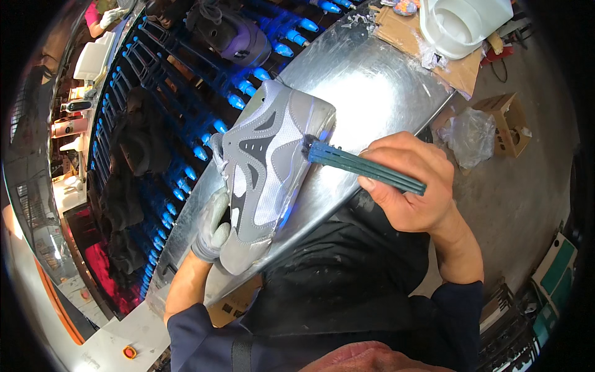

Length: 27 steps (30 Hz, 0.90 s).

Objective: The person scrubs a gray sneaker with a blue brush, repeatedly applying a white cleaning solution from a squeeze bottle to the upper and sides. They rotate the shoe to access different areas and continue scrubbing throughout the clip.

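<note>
A grey and white sneaker upper (282, 139) on its last is tilted over the metal bench, side facing up. Its toe end points away to the upper right and its lower edge shows a blue tint. My left hand (214, 226), in a pale glove, grips it from the left near the heel end; some fingers are hidden behind it. My right hand (412, 180), bare, is closed around the green handle of a flat brush (365, 168). The brush's dark bristle tip meets the shoe's side near its lower edge.
The shiny metal bench (378, 77) runs diagonally beneath the shoe. Left of it, a conveyor rack with blue-tipped pegs (199, 152) carries a dark shoe (232, 37). A white plastic container (462, 25) stands on cardboard at the far right. A cardboard box (511, 121) lies on the floor.
</note>
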Available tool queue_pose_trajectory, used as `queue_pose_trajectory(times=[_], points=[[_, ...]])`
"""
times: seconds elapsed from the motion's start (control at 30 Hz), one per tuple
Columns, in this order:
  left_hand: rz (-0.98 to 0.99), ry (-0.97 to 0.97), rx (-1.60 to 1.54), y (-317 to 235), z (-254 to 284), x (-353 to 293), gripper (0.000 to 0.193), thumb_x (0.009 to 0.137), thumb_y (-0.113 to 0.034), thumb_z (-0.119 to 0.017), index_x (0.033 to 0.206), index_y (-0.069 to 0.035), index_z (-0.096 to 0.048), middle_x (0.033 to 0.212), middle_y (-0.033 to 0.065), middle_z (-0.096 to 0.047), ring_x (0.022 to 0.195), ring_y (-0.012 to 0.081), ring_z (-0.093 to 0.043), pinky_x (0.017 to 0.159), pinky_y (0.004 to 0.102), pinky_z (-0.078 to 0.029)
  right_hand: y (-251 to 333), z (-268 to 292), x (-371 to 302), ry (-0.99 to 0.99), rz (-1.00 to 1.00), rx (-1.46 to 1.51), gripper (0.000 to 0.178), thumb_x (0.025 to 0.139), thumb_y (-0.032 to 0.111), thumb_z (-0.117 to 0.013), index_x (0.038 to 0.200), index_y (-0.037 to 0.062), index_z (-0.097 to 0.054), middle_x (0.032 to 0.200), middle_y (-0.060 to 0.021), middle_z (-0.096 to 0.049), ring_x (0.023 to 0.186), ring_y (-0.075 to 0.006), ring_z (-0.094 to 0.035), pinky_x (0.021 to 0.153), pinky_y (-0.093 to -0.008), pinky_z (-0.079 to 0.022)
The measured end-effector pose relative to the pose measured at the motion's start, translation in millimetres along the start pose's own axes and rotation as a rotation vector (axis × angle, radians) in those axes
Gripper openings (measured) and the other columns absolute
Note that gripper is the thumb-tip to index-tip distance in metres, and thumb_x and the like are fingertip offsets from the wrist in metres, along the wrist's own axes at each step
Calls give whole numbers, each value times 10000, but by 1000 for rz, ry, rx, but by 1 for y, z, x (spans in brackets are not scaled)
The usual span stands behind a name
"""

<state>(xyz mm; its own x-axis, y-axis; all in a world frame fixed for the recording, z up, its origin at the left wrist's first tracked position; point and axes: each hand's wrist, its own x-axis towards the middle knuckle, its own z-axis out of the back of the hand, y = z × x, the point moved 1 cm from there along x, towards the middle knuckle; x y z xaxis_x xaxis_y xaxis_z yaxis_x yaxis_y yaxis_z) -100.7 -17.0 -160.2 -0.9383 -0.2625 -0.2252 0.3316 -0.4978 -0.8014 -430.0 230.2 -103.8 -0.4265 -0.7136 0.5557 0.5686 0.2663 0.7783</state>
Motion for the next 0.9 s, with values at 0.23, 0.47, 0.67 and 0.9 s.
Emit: queue_pose_trajectory(times=[0.23,0.47,0.67,0.9], points=[[-91,-54,40,-10,-6,11,622,979,-296,-603,1532,-34,-495,1470,155,-605,1333,309,-606,1176,429,-446,-18,-28,-49,-96,-538,670,174,970,87,-743,1080,-46,-723,990,-116,-755,794,-148,-697,666,-264,-536],[-331,-225,149,-47,-18,51,675,906,-261,-722,1509,-35,-522,1438,158,-629,1310,333,-624,1164,439,-455,-7,-63,-84,-357,-777,1180,230,1035,138,-667,1164,-51,-695,1020,-140,-751,814,-185,-739,649,-287,-630],[-387,-290,129,-69,-24,73,731,842,-232,-824,1489,-35,-546,1410,161,-649,1291,355,-639,1153,448,-463,9,-46,-76,-470,-653,978,188,1032,88,-663,1137,-61,-709,995,-137,-747,820,-189,-735,659,-291,-622],[-533,-291,499,-61,-29,75,814,794,-207,-907,1499,-34,-538,1394,172,-660,1285,365,-644,1145,439,-468,30,-20,-63,-254,-431,423,109,963,-1,-712,1034,-83,-726,925,-90,-727,769,-108,-676,660,-241,-526]])
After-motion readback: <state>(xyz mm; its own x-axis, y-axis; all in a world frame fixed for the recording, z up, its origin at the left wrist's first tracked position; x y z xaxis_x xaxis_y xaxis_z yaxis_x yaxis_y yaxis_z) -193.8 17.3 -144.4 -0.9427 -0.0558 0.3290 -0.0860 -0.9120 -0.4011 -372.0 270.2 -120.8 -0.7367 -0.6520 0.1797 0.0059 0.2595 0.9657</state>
